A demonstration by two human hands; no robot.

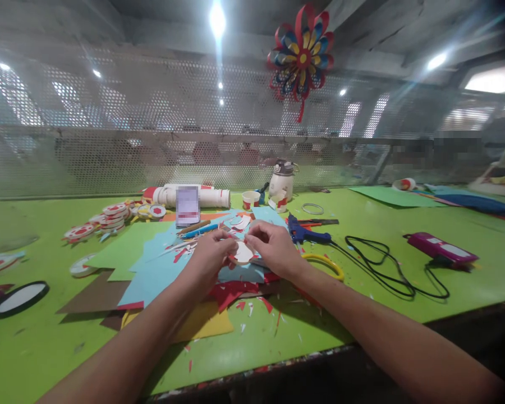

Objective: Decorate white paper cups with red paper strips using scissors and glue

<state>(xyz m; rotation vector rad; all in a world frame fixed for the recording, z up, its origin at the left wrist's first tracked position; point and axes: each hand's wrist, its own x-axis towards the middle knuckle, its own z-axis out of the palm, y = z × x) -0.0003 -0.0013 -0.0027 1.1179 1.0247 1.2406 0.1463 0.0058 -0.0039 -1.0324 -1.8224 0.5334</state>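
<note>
A small white paper disc (243, 253) with a brownish edge is between my two hands, above a pile of coloured paper. My left hand (212, 252) grips its left side, fingers curled around the rim. At the upper right edge of the disc, my right hand (273, 247) has thumb and fingers pinched together; whatever is between those fingertips is too small to make out. Under both hands lie light blue paper sheets (151, 275) with red and white scraps. Pens (200, 229) rest just beyond my left hand. A blue glue gun (307, 232) lies right of my right hand.
Red-and-white paper discs (113, 217) are stacked at left, near a phone (187, 207) and paper-cup stacks (212, 197). Behind stand a bottle (281, 182) and a cut cup (251, 200). A black cord (379, 264) and purple power strip (441, 249) lie right. A paper flower (303, 58) hangs above.
</note>
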